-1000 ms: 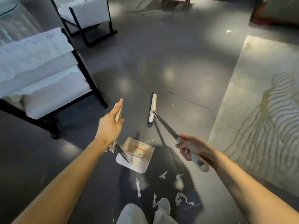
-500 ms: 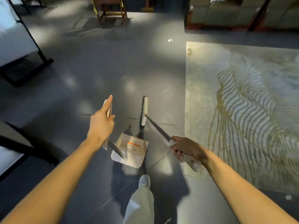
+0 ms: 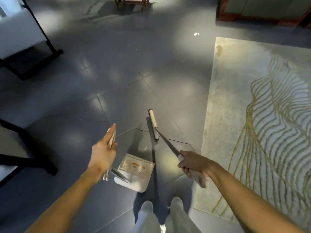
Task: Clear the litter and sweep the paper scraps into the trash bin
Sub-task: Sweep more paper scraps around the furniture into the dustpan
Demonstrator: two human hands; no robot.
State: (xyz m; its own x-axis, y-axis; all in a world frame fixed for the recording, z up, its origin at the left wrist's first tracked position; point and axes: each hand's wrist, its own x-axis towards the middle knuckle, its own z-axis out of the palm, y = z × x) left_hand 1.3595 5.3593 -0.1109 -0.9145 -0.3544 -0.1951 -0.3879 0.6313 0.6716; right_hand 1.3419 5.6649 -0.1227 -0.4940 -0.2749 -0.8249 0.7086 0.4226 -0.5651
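My left hand point(image 3: 103, 153) grips the upright handle of a white dustpan point(image 3: 135, 172), index finger stretched along it; the pan hangs just above the dark tiled floor. My right hand point(image 3: 193, 163) holds the grey-white grip of a broom, whose metal shaft runs up-left to the white broom head point(image 3: 153, 124) with dark bristles, low over the floor ahead of the pan. One white paper scrap point(image 3: 196, 34) lies far ahead on the tiles, near the rug's far corner. A tiny white fleck point(image 3: 145, 148) lies between the pan and the broom head. No trash bin is in view.
A pale rug point(image 3: 252, 123) with gold wavy lines covers the floor on the right. Black-framed chairs with white cushions point(image 3: 20, 36) stand at the left. A wooden stool point(image 3: 131, 1) and a low sofa base point(image 3: 262, 12) are at the far end. My legs are at the bottom.
I have walked forward and turned right. The cluster of scraps by my feet has left the view, the chairs slid left, and the far scrap and rug have come nearer. Both grips are unchanged.
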